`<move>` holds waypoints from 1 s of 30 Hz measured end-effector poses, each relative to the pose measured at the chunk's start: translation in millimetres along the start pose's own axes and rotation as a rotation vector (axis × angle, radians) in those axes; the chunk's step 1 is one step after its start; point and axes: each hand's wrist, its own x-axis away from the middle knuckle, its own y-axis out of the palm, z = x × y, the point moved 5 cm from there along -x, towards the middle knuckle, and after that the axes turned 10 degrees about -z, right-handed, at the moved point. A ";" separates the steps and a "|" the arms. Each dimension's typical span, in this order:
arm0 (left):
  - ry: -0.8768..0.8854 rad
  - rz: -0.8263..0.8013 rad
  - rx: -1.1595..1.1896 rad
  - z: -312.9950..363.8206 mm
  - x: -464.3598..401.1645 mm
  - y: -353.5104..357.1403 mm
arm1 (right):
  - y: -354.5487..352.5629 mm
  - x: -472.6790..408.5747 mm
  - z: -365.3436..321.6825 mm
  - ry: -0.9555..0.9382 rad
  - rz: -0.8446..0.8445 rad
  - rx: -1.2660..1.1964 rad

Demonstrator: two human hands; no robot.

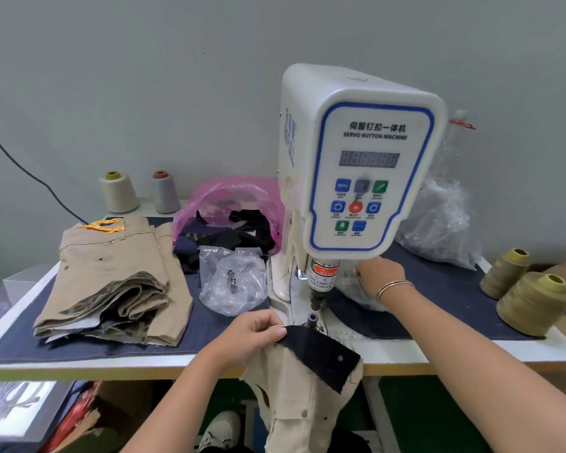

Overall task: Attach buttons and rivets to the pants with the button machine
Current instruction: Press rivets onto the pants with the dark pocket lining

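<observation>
Pants point(303, 400), beige, hang over the front edge of the table point(438, 354), directly below the button machine point(360, 165). A black fabric flap point(321, 351) at their top lies just in front of the machine's lower post; one small metal button point(340, 358) sits near the flap's right end. Left hand point(252, 335) pinches the flap's left corner between thumb and curled fingers. Right hand point(378, 276) reaches behind the machine's punch head into a clear plastic bag point(356, 289); fingertips hidden by the machine, so cannot tell whether it grips anything. Two thin bangles point(394, 286) on the right wrist.

On the table, left: a folded stack of beige pants point(118, 282). Between stack and machine: a clear bag of small metal parts point(232, 282). Behind that, a pink bag point(229, 207) with dark fabric scraps. Two thread cones point(120, 192) at the wall; two olive thread cones point(533, 305) at the table's right end. Machine display unlit.
</observation>
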 end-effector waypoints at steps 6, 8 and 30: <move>0.007 0.030 -0.007 -1.7 -0.9 0.9 | 1.1 -7.2 -11.5 0.020 -0.054 0.103; 0.009 0.026 -0.002 -1.2 -1.6 1.2 | 3.9 -5.7 -13.1 0.018 -0.024 0.108; 0.016 0.030 0.048 -1.4 -2.0 1.0 | 31.0 89.1 -0.9 -0.147 0.084 -1.510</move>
